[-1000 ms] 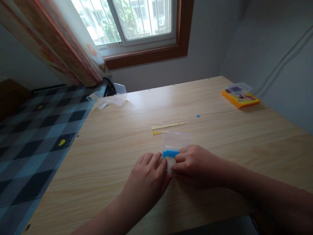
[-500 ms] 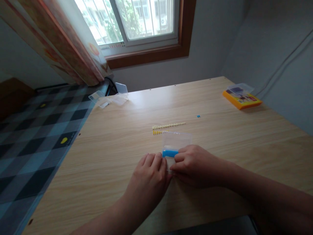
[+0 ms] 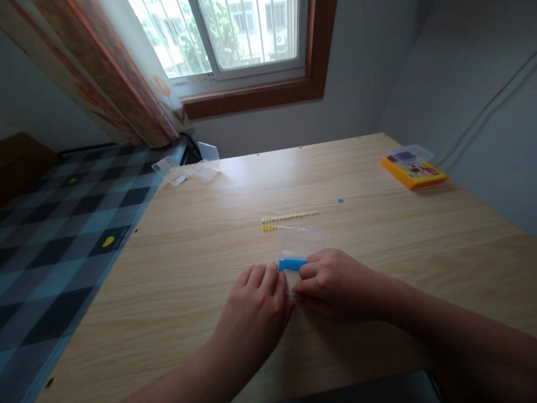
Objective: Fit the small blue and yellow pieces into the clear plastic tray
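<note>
A small clear plastic box (image 3: 293,280) lies on the table in front of me, its transparent lid (image 3: 304,242) folded open toward the far side. Inside, along the back, runs a band of tiny blue bricks (image 3: 292,264). My left hand (image 3: 260,294) is closed against the box's left side, its fingers together and the thumb low at the near edge. From the right, my right hand (image 3: 331,282) wraps over the box with bent fingers, the fingertips by the blue bricks. It hides the box's right part, and anything small under those fingertips is out of sight.
Behind the box lie a row of cream pieces (image 3: 289,216) and a shorter row of yellow pieces (image 3: 269,228). A small blue piece (image 3: 340,200) sits farther right. Clear plastic cases (image 3: 205,170) stand at the far left corner, an orange box (image 3: 413,172) at the far right.
</note>
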The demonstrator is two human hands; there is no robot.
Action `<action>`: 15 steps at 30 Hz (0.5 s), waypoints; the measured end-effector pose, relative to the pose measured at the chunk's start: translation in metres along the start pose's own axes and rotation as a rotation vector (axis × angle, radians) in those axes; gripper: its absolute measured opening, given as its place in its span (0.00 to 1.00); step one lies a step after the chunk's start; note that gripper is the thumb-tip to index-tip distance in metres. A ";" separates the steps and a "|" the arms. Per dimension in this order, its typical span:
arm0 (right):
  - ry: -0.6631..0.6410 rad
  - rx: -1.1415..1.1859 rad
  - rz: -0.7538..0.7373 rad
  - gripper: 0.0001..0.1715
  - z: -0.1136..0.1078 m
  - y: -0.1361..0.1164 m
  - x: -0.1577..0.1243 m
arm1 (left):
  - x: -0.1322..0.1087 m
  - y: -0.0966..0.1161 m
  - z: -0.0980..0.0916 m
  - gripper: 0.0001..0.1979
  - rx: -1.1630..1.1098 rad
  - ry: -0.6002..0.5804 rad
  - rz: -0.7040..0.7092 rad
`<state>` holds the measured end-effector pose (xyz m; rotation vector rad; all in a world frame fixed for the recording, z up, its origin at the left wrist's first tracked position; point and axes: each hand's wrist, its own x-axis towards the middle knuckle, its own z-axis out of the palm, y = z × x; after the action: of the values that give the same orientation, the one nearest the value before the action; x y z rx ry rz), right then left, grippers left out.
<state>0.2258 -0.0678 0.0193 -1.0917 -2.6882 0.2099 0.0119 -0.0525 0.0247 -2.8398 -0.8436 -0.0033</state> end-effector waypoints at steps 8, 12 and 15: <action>-0.006 -0.032 -0.013 0.15 -0.001 0.001 -0.001 | -0.005 -0.003 -0.007 0.04 -0.077 0.017 -0.041; 0.009 -0.014 -0.015 0.15 -0.001 0.003 -0.003 | -0.006 -0.015 -0.011 0.06 -0.270 0.074 -0.072; 0.015 0.005 -0.022 0.12 -0.002 0.005 -0.005 | -0.003 -0.027 -0.007 0.19 -0.392 0.128 -0.119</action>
<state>0.2330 -0.0674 0.0189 -1.0574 -2.6842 0.2037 -0.0051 -0.0335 0.0361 -3.0933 -1.0848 -0.4041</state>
